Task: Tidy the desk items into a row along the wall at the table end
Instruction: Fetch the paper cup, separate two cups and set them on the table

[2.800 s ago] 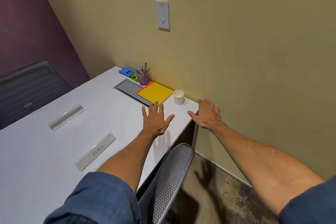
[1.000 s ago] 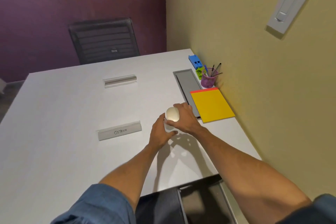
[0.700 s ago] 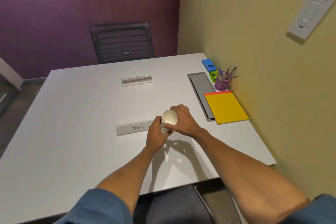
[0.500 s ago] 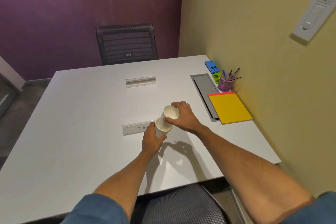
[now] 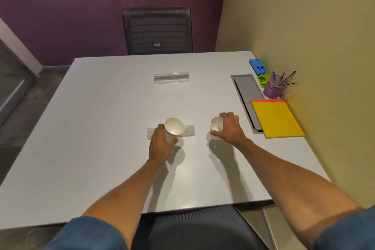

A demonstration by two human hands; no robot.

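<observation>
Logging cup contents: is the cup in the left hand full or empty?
Empty: the paper cup in the left hand tilts toward the camera, showing a bare white inside.

Blue sleeves (image 5: 87,233) — rolled up

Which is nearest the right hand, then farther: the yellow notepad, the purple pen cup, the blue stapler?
From the right hand:
1. Yellow notepad, just to its right by the wall.
2. Purple pen cup, beyond the notepad.
3. Blue stapler, farthest along the wall.
</observation>
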